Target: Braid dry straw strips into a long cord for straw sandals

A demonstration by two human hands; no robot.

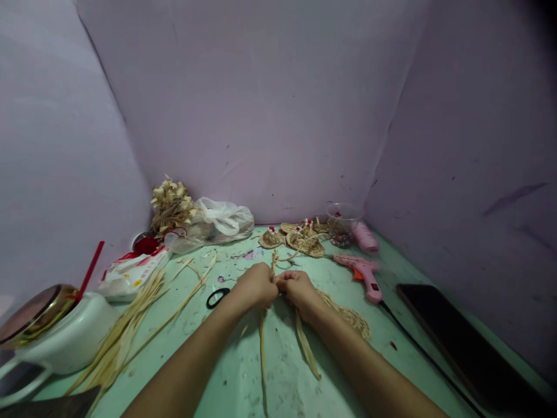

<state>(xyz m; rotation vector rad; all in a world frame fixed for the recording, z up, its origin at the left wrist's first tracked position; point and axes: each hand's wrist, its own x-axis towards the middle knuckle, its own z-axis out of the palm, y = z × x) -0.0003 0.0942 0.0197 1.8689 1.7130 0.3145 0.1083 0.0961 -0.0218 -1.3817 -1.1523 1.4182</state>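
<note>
My left hand [256, 284] and my right hand [298, 290] meet at the middle of the table, fingertips almost touching. Both are closed on a thin braid of dried straw-like strips [274, 261], whose plaited end sticks up beyond the fingers. One loose strip [263, 360] hangs from below my left hand toward the front edge. Another, wider strip [306, 345] trails out under my right hand. A coiled woven braid [348, 313] lies partly hidden behind my right forearm. The exact pinch point is covered by the fingers.
Left: a pile of dry strips [126, 325], a white mug [73, 331] and scissors with a black handle [217, 298]. Back: a plastic bag [221, 220] and woven slippers [304, 242]. Right: a pink glue gun [359, 267], pink thread spool [364, 237] and dark flat device [461, 342].
</note>
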